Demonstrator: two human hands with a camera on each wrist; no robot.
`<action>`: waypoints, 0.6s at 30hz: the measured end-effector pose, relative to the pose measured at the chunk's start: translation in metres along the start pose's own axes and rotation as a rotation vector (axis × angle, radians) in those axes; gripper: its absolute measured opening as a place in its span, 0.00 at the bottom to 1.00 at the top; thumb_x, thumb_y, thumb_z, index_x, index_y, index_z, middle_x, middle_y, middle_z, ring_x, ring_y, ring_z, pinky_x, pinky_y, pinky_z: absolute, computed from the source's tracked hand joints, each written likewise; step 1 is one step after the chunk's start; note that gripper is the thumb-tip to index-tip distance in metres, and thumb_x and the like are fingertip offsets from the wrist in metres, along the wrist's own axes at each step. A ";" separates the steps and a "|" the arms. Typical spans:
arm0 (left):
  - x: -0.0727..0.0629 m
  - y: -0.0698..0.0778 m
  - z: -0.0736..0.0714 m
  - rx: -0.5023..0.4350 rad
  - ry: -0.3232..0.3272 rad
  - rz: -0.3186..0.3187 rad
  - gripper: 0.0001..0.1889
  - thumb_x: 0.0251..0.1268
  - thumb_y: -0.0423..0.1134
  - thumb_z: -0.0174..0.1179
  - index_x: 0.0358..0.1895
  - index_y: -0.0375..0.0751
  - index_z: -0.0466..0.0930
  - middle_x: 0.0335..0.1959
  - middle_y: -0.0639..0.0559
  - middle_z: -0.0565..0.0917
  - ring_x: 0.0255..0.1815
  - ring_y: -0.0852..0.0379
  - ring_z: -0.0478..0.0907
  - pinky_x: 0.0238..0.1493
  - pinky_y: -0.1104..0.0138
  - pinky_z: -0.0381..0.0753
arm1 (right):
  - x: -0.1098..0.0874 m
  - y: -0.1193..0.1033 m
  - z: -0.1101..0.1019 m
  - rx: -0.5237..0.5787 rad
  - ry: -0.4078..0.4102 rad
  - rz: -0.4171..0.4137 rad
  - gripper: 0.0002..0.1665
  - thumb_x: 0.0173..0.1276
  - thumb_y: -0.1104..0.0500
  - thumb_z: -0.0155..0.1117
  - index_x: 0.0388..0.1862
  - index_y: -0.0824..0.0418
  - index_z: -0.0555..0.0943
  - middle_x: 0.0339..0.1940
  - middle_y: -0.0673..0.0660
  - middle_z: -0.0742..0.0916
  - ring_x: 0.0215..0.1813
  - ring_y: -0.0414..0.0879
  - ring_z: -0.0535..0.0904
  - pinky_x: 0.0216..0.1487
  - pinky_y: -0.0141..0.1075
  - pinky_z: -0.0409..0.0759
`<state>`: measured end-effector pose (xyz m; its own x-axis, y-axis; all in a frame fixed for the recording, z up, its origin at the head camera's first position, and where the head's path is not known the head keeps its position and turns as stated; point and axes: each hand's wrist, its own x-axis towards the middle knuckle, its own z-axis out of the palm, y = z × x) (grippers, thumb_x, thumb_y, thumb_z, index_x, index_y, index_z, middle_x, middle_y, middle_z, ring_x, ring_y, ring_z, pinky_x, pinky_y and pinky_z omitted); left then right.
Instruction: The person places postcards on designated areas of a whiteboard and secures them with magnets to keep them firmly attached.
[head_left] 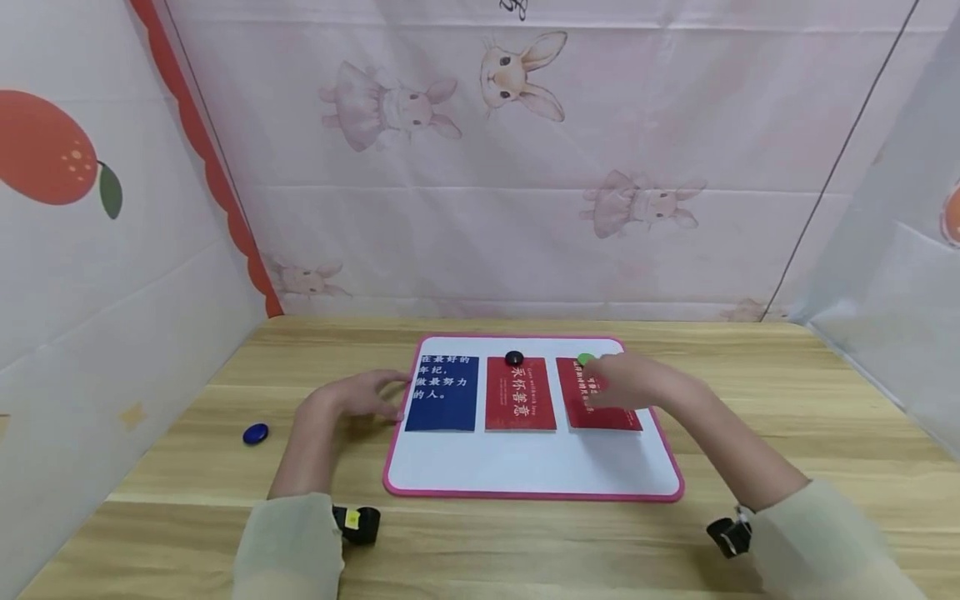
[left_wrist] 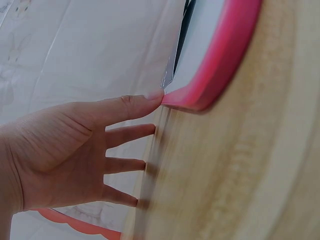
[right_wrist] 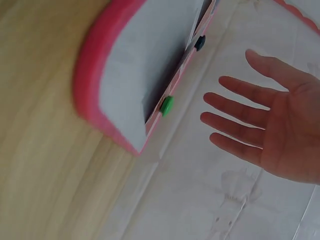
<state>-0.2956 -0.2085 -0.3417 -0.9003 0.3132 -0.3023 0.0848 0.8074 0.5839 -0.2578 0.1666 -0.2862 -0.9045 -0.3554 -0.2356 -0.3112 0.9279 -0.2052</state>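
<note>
A whiteboard (head_left: 525, 467) with a pink rim lies on the table. Three cards sit on it in a row: a dark blue card (head_left: 450, 412) at left, a red card (head_left: 498, 408) in the middle and another red card (head_left: 615, 419) at right. On top of the middle card is a black magnet (head_left: 513, 357); a green magnet (head_left: 585, 358) is at the right card's top. My left hand (head_left: 358, 393) has its thumb at the board's left rim, fingers spread on the table. Above the right card hovers my right hand (head_left: 633, 382), fingers extended, holding nothing in the right wrist view.
A blue round magnet (head_left: 255, 433) lies on the wooden table (head_left: 555, 550), left of my left forearm. Behind the table hangs a pale curtain (head_left: 480, 233) with printed rabbits. Black straps with small devices circle both wrists.
</note>
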 end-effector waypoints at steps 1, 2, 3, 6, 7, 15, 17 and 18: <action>0.000 0.000 0.000 0.002 0.000 -0.001 0.35 0.56 0.42 0.64 0.68 0.48 0.61 0.69 0.39 0.56 0.68 0.35 0.48 0.61 0.39 0.49 | -0.002 0.004 0.001 0.007 -0.018 -0.003 0.33 0.55 0.53 0.70 0.59 0.62 0.73 0.48 0.59 0.79 0.51 0.55 0.73 0.42 0.47 0.79; 0.000 0.000 0.000 0.004 0.000 -0.002 0.35 0.56 0.43 0.64 0.68 0.48 0.61 0.69 0.39 0.56 0.68 0.35 0.49 0.61 0.39 0.50 | -0.005 0.009 0.001 0.017 -0.035 -0.003 0.34 0.54 0.53 0.70 0.59 0.62 0.72 0.49 0.59 0.79 0.52 0.55 0.72 0.42 0.46 0.79; 0.001 0.000 0.000 0.006 0.000 -0.004 0.35 0.56 0.43 0.64 0.68 0.48 0.61 0.69 0.39 0.56 0.68 0.36 0.49 0.61 0.39 0.50 | -0.007 0.013 0.001 0.026 -0.051 -0.003 0.35 0.54 0.54 0.71 0.59 0.62 0.72 0.49 0.59 0.78 0.52 0.56 0.72 0.41 0.46 0.79; 0.002 0.000 -0.001 0.006 0.000 -0.008 0.35 0.56 0.44 0.64 0.68 0.49 0.61 0.69 0.39 0.56 0.68 0.36 0.49 0.61 0.40 0.50 | -0.014 0.024 0.001 0.064 -0.080 -0.011 0.36 0.53 0.55 0.71 0.60 0.63 0.71 0.52 0.61 0.77 0.56 0.59 0.69 0.42 0.47 0.79; 0.002 -0.001 -0.001 0.005 0.001 -0.010 0.35 0.56 0.44 0.64 0.68 0.49 0.61 0.69 0.39 0.56 0.68 0.36 0.49 0.61 0.39 0.50 | -0.015 0.027 0.001 0.077 -0.083 -0.008 0.36 0.53 0.55 0.71 0.60 0.63 0.71 0.53 0.62 0.76 0.57 0.60 0.68 0.43 0.48 0.79; 0.001 0.002 0.000 0.012 0.007 -0.021 0.35 0.56 0.43 0.65 0.68 0.49 0.62 0.69 0.40 0.56 0.67 0.36 0.49 0.61 0.40 0.51 | -0.025 0.048 0.006 0.126 -0.118 0.034 0.34 0.54 0.53 0.70 0.58 0.64 0.73 0.52 0.65 0.77 0.54 0.63 0.69 0.43 0.55 0.76; 0.000 0.003 0.000 0.008 0.007 -0.023 0.35 0.56 0.43 0.64 0.68 0.49 0.62 0.69 0.40 0.56 0.67 0.36 0.49 0.60 0.39 0.50 | -0.026 0.052 0.008 0.137 -0.116 0.035 0.34 0.54 0.52 0.70 0.58 0.64 0.72 0.53 0.65 0.76 0.54 0.64 0.68 0.44 0.57 0.75; 0.000 0.002 0.000 0.005 0.007 -0.025 0.35 0.56 0.42 0.64 0.68 0.49 0.62 0.69 0.40 0.56 0.68 0.36 0.49 0.60 0.39 0.50 | -0.026 0.053 0.008 0.139 -0.110 0.035 0.35 0.54 0.52 0.70 0.59 0.64 0.72 0.53 0.66 0.76 0.55 0.64 0.68 0.44 0.57 0.74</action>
<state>-0.2952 -0.2063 -0.3406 -0.9052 0.2894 -0.3112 0.0644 0.8173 0.5726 -0.2484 0.2246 -0.2986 -0.8744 -0.3402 -0.3461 -0.2298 0.9184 -0.3222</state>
